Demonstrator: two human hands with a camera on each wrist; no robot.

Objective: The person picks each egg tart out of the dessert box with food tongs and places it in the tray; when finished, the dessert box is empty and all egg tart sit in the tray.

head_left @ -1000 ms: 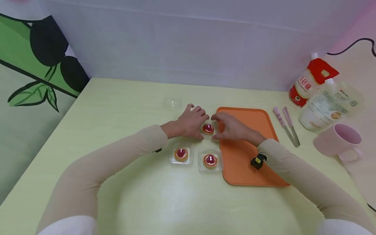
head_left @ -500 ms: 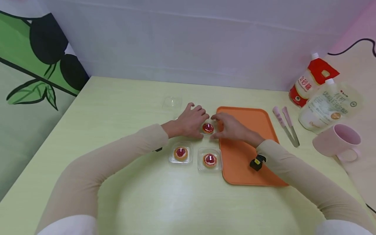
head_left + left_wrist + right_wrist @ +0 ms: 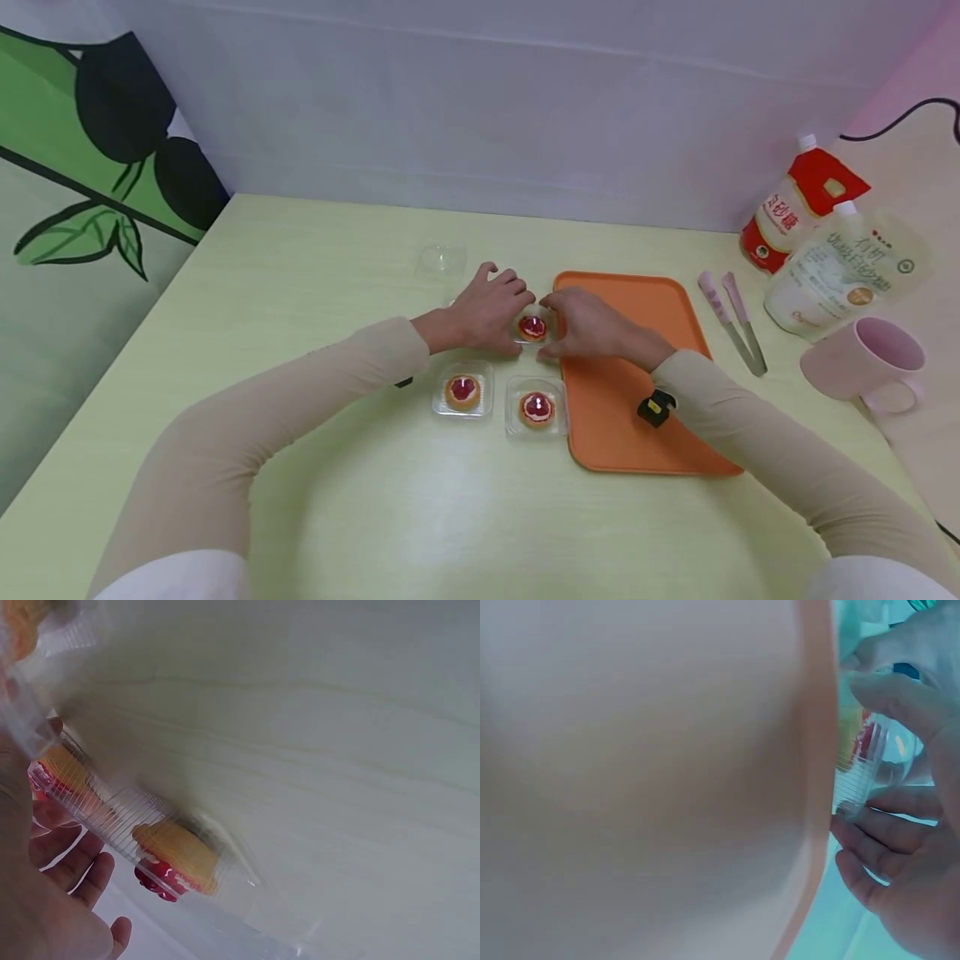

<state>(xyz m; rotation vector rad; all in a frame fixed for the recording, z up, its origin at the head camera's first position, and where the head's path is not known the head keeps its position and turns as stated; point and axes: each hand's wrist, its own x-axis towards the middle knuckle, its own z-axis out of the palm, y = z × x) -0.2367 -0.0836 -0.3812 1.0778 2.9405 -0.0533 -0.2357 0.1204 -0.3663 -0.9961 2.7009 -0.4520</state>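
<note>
While a red-topped tart sits inside, both hands (half-closed, fingers curved) grip a clear box.

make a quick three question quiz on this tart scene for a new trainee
1. How many tarts show in the head view: a) two, b) three, c) five?
2. True or false: in the head view, the pink mug is right of the orange tray.
3. Fill in: the hand nearer the tray is the ... hand.

Key: 1 b; 2 true; 3 right.
</note>
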